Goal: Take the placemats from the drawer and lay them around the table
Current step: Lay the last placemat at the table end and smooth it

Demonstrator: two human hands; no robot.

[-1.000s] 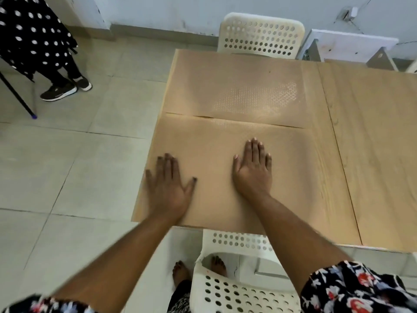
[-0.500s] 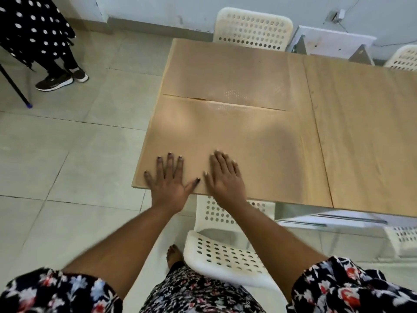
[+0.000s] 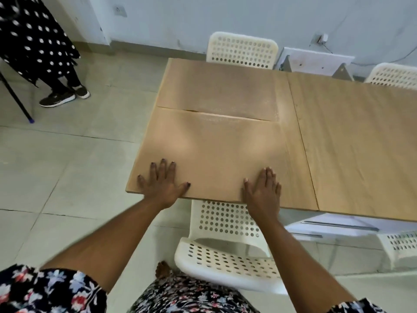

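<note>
Two tan placemats lie on the left end of the wooden table (image 3: pixel 352 141). The near placemat (image 3: pixel 214 152) reaches the table's front edge; the far placemat (image 3: pixel 216 86) lies behind it, their long edges meeting. My left hand (image 3: pixel 161 184) rests flat on the near mat's front left corner, fingers spread. My right hand (image 3: pixel 262 188) presses flat on the same mat's front edge near its right side. Neither hand holds anything.
A white perforated chair (image 3: pixel 225 245) stands tucked under the table in front of me. Two more white chairs (image 3: pixel 242 49) (image 3: pixel 394 75) stand at the far side. An open drawer (image 3: pixel 334 227) shows under the table at right. A person's legs (image 3: pixel 63 91) are at far left.
My right hand has slid right along the mat's front edge, away from the left hand. Both hands came back from the mat's middle to its front edge. The view has pulled back.
</note>
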